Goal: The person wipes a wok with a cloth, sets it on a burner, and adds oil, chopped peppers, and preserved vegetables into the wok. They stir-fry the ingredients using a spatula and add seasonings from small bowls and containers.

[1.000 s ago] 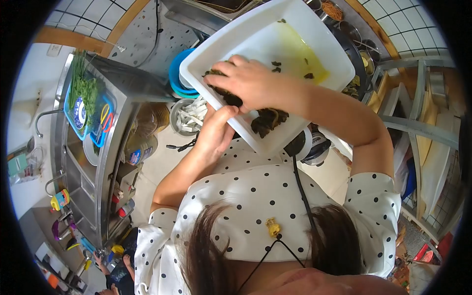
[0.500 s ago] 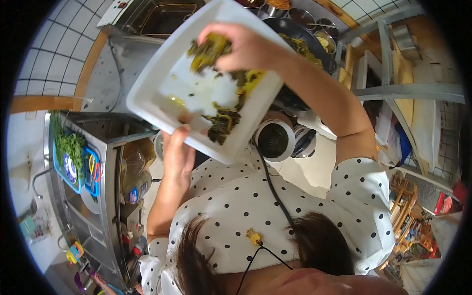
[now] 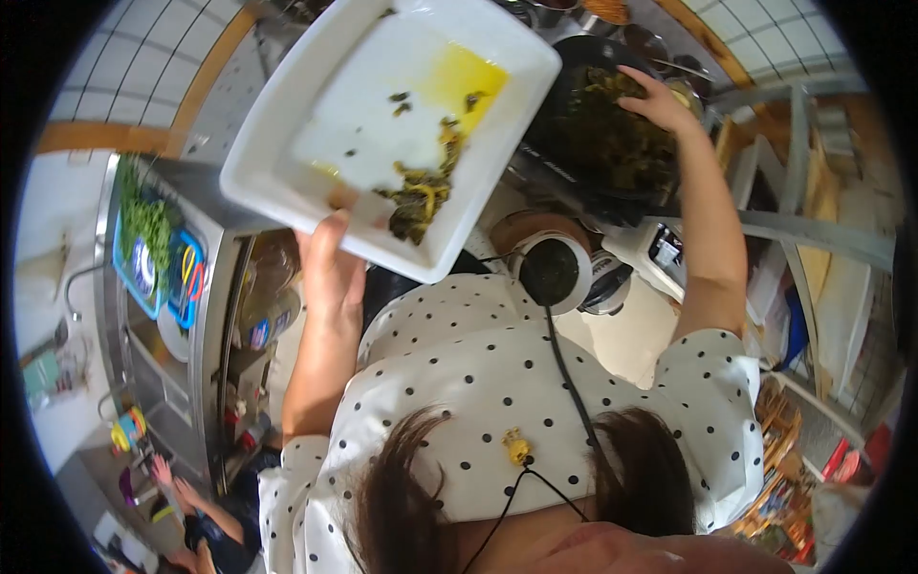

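Left hand [image 3: 331, 266] pinches the white plastic tub [image 3: 354, 86] by its near edge. Right hand [image 3: 660, 103], fingers parted, is over the black wok [image 3: 581, 55], far right; contact unclear. Looks well along: bulk of leafy greens [image 3: 612, 134] in wok, small clump [image 3: 416, 201] and yellow liquid [image 3: 469, 75] left in tub.

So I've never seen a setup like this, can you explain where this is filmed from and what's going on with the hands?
There's no machine here: these are a person's bare hands, filmed by one camera worn on the head, looking forward and down. The left hand grips a white tub holding some dark leafy greens and yellow liquid. The right hand is over a black pan containing more greens, its fingers apart. Toward the picture's left, fresh herbs sit in a blue basket.
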`<state>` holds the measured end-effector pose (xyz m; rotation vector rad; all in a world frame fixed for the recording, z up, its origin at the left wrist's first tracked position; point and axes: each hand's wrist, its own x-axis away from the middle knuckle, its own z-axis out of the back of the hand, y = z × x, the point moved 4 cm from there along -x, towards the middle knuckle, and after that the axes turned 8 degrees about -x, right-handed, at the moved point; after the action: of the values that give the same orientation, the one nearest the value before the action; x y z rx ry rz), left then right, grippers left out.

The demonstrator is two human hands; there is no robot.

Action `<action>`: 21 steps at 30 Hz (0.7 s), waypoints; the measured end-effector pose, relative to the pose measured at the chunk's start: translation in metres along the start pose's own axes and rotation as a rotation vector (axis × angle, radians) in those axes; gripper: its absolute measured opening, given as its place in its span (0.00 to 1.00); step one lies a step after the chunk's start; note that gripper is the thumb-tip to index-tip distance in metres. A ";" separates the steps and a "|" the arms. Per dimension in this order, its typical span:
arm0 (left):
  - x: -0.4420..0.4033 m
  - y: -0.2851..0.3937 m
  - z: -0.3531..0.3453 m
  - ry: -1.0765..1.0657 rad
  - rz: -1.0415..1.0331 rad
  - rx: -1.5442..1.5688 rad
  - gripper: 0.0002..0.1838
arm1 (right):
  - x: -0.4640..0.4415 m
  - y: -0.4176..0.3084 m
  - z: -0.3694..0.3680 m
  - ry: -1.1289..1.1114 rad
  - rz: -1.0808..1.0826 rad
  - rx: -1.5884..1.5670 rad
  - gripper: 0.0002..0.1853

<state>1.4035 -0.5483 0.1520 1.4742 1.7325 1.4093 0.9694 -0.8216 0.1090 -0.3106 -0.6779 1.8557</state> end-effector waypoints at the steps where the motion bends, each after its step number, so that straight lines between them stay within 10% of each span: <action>1: 0.000 0.002 -0.002 -0.015 -0.007 0.030 0.34 | 0.003 -0.018 0.006 -0.072 -0.020 0.047 0.33; 4: -0.003 0.000 -0.006 -0.036 -0.047 0.059 0.38 | 0.011 -0.100 0.031 0.191 0.200 0.364 0.21; 10: -0.003 -0.005 -0.011 -0.091 -0.035 0.076 0.41 | -0.001 -0.227 -0.049 -0.279 0.650 -0.106 0.07; 21: 0.007 -0.005 -0.015 -0.019 -0.006 0.125 0.41 | 0.031 -0.278 -0.156 -0.827 0.302 -0.064 0.23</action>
<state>1.3866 -0.5476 0.1544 1.5412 1.8408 1.3002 1.2517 -0.6751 0.1501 0.3688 -1.3011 2.2482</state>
